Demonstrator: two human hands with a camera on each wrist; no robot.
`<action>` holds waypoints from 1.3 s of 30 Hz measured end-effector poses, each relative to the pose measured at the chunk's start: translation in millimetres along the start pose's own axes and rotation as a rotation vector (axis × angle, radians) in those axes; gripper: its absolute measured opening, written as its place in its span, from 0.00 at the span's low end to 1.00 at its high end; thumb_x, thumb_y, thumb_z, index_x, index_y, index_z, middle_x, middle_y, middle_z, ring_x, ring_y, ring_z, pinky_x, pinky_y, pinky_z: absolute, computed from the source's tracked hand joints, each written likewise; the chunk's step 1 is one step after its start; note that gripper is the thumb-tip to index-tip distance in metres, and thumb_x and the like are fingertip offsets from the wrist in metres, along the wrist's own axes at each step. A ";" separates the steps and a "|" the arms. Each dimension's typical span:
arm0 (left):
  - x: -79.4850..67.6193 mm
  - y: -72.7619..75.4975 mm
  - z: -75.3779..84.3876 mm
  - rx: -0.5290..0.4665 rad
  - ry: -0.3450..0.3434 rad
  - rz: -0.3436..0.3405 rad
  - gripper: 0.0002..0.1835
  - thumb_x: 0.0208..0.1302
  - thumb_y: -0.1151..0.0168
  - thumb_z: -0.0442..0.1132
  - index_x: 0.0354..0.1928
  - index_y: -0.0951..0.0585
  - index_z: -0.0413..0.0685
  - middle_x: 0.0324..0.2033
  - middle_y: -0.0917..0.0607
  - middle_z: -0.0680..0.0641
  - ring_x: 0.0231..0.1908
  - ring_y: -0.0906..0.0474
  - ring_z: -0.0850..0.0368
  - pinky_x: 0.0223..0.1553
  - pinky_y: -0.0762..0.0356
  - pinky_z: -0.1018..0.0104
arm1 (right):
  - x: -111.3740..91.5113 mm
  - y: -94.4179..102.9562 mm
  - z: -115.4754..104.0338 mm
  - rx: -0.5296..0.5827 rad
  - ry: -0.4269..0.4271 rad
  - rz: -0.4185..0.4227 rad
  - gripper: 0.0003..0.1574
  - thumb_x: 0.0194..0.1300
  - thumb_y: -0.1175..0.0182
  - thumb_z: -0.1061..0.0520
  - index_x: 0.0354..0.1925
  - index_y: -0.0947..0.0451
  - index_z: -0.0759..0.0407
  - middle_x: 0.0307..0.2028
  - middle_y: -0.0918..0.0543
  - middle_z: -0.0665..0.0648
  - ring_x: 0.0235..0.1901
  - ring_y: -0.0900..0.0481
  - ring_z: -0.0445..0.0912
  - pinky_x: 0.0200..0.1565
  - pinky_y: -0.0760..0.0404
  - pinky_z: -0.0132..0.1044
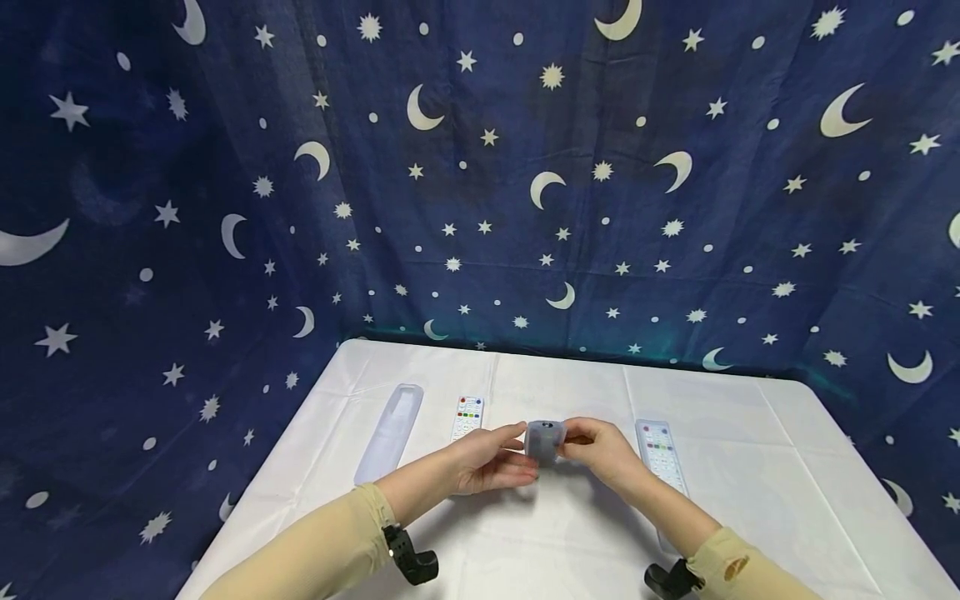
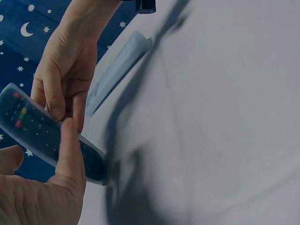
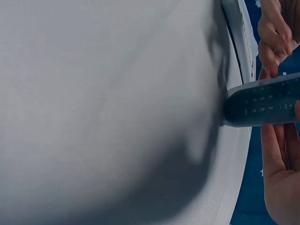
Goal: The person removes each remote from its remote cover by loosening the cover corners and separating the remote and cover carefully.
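Observation:
A remote control in a translucent cover (image 1: pixel 545 443) stands on end between my hands, over the middle of the table. In the left wrist view its button face (image 2: pixel 42 129) shows red, green and yellow keys through the cover. My left hand (image 1: pixel 491 460) holds it from the left, with its fingers fairly straight along the side. From the right, my right hand (image 1: pixel 603 450) pinches the cover's edge between thumb and fingers. The right wrist view catches the remote's lower end (image 3: pixel 255 105) close to the tabletop. Whether that end touches the table, I cannot tell.
On the white-covered table (image 1: pixel 757 467), a translucent sleeve (image 1: pixel 390 433) lies at left. A white remote (image 1: pixel 468 417) rests behind my left hand. Another remote in a translucent cover (image 1: pixel 662 454) lies partly under my right forearm. A star-patterned blue curtain (image 1: pixel 510 167) hangs behind.

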State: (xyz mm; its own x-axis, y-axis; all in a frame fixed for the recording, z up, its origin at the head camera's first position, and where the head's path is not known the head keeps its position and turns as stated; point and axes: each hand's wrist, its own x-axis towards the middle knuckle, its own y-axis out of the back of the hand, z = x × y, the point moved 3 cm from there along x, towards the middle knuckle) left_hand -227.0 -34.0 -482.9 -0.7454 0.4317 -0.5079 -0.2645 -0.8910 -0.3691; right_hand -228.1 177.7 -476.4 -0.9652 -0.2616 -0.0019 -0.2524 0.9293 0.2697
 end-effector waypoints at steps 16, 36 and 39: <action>1.0 1.1 -14.4 -0.062 0.080 -0.103 0.09 0.74 0.43 0.29 0.48 0.20 0.28 0.31 0.12 0.43 0.31 0.13 0.58 0.40 0.17 0.74 | -21.8 -9.4 9.9 0.141 -0.182 0.013 0.33 0.65 0.37 0.66 0.66 0.30 0.72 0.60 0.23 0.71 0.52 0.18 0.53 0.50 0.16 0.40; 0.7 -2.3 -19.5 0.355 -0.149 -0.007 0.31 0.63 0.34 0.25 0.67 0.31 0.37 0.42 0.14 0.43 0.34 0.13 0.52 0.35 0.13 0.58 | -19.3 -17.8 19.6 0.380 -0.295 -0.038 0.43 0.65 0.37 0.69 0.72 0.45 0.79 0.54 0.19 0.67 0.46 0.16 0.49 0.48 0.15 0.42; 4.4 -3.5 -15.5 0.387 -0.219 0.022 0.31 0.62 0.34 0.25 0.67 0.31 0.37 0.41 0.15 0.43 0.35 0.15 0.53 0.36 0.13 0.56 | -13.6 -16.2 17.7 0.329 -0.269 0.021 0.40 0.66 0.36 0.67 0.71 0.39 0.75 0.51 0.18 0.64 0.46 0.16 0.49 0.47 0.16 0.43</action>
State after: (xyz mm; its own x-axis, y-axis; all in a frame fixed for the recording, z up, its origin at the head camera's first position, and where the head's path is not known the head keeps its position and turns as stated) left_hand -219.9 -26.8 -495.9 -0.8544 0.4093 -0.3200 -0.4258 -0.9046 -0.0202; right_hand -212.0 170.8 -497.8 -0.9429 -0.2053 -0.2623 -0.1993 0.9787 -0.0495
